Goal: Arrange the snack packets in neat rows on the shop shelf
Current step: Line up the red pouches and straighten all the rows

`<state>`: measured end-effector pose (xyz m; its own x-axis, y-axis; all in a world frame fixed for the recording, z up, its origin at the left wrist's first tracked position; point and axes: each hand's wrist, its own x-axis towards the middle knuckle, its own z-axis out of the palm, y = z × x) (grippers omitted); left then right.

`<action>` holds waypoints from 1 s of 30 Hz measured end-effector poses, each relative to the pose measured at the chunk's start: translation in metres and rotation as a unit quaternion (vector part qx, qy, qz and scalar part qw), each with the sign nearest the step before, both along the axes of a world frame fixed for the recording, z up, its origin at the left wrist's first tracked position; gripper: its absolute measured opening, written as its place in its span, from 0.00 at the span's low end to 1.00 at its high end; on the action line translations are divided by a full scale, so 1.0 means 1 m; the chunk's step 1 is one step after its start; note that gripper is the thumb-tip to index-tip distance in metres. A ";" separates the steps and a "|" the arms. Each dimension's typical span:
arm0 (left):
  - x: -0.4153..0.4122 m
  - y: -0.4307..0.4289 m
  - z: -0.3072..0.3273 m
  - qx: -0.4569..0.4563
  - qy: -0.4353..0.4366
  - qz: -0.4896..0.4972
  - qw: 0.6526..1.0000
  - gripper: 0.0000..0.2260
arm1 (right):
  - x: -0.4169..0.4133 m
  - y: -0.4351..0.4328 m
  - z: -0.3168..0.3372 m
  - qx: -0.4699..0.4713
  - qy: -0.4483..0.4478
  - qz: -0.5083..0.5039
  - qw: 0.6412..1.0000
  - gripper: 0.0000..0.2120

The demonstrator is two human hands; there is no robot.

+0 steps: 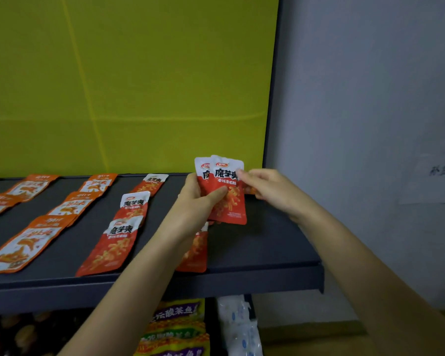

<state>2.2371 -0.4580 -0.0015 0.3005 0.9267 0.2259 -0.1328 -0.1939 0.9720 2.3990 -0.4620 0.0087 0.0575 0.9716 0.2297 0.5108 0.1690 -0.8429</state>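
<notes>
the person stands at a dark shelf backed by a yellow-green panel. the left hand holds a small fan of red packets upright above the shelf, thumb pressed across the front one, fingers wrapped behind. at least two packets show in the fan; there may be more behind, i cannot tell. the right hand pinches the top right edge of the front packet with its fingertips, as if peeling it off the fan to lay it down.

a good part of the job looks done. on the left, orange packets lie flat in two clear columns running front to back, with the edge of another at the far left. next to them a column of three red ones lies the same way, fairly straight, each overlapping the next a little. just right of that, one more red packet lies at the front edge, half hidden under the left forearm, so a further column seems begun.

what is left, as i judge it: the held packets need laying out behind that one, and the bare right end of the shelf could take another column. below, on the lower shelf, other goods sit untouched.
</notes>
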 end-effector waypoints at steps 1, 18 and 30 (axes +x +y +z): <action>0.008 -0.003 0.000 -0.001 -0.002 0.001 1.000 0.15 | 0.004 -0.001 0.000 0.014 -0.008 -0.005 1.000 0.19; 0.015 -0.041 -0.023 -0.014 0.130 0.132 0.983 0.10 | 0.065 0.031 -0.035 -0.007 -0.009 -0.045 0.999 0.16; 0.056 -0.042 -0.042 0.168 0.367 0.203 0.892 0.09 | 0.059 0.050 -0.063 0.060 -0.200 -0.110 0.972 0.19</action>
<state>2.2929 -0.5004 -0.0438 0.1371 0.9097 0.3920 0.6638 -0.3781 0.6453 2.4579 -0.4121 -0.0546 0.1433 0.9107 0.3874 0.8286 0.1037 -0.5501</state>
